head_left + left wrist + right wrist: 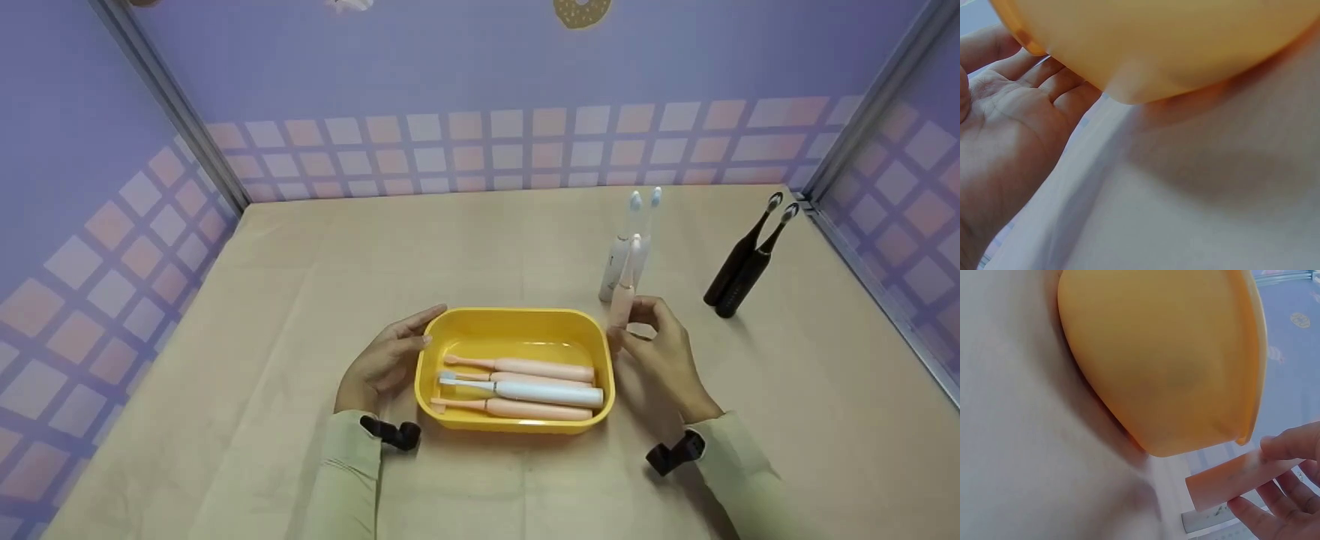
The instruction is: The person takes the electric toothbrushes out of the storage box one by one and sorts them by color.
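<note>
One slender pinched toothbrush (622, 306), glossy rounded tub (514, 328)

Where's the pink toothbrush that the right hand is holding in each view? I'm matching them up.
Head: the pink toothbrush is right of centre, in the right hand.
Left wrist: not in it.
Right wrist: its handle, lower right.
Shared landmark: the yellow tub, in all three.

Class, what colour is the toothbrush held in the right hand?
The toothbrush in the right hand is pale pink; the head view shows it best.
</note>
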The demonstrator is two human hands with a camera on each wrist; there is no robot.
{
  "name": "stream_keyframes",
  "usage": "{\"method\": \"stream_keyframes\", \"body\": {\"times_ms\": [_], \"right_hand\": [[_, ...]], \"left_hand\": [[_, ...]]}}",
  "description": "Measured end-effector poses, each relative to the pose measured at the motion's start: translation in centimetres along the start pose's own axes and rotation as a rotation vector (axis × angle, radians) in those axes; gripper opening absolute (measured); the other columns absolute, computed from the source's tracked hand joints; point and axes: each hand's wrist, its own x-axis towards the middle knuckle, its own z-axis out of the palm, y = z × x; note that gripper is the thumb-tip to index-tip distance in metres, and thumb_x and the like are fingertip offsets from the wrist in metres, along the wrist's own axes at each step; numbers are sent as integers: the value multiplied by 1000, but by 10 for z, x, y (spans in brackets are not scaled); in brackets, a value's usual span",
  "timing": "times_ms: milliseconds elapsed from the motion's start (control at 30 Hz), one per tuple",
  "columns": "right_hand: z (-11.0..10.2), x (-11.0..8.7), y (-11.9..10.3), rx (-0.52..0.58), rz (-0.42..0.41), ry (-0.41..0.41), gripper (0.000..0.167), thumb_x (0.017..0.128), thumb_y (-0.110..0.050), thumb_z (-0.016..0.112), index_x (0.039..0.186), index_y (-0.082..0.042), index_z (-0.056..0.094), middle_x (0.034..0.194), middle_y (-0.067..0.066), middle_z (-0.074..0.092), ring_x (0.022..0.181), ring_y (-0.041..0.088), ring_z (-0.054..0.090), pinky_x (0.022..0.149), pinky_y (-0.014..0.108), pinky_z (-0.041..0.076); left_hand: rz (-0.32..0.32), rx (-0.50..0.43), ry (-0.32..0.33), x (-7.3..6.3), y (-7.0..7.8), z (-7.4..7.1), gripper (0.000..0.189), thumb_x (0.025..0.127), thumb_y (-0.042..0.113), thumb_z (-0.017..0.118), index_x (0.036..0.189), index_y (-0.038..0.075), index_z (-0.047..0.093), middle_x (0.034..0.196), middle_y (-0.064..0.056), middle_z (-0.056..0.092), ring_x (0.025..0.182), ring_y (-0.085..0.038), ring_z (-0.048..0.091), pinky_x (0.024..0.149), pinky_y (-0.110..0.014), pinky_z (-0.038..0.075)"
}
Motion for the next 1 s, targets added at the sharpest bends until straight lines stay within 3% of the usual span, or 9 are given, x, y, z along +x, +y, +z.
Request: {"method": "stream_keyframes", "body": {"times_ms": [167,367,600,1000], "right_hand": [[1,1,3,-10,5,-3,34,85,-7,70,114,0,54,113,12,62,101,7,57,90,28,54],[2,2,8,-20,6,-9,33,86,-6,70,115,0,54,114,12,62,103,9,57,88,22,53],[1,3,15,-12,-1,0,35,84,-2,70,115,0,53,113,12,61,107,17,57,99,44,47],[-2,4,21,16,35,-23,41,85,-11,72,119,-1,51,117,13,60,112,19,54,104,42,42]], "left_hand": [[6,2,6,0,0,0,58,97,-3,43,151,2,26,144,-13,45,128,-26,50,106,-35,44],[9,9,13,1,-1,0,58,96,-4,44,151,1,26,143,-10,47,128,-26,50,106,-34,44],[16,21,3,1,-1,0,59,96,-4,44,151,1,25,144,-10,46,128,-24,50,106,-34,44],[25,13,-4,1,-2,-1,58,96,-4,44,151,0,25,143,-11,46,129,-27,49,106,-35,44]]}}
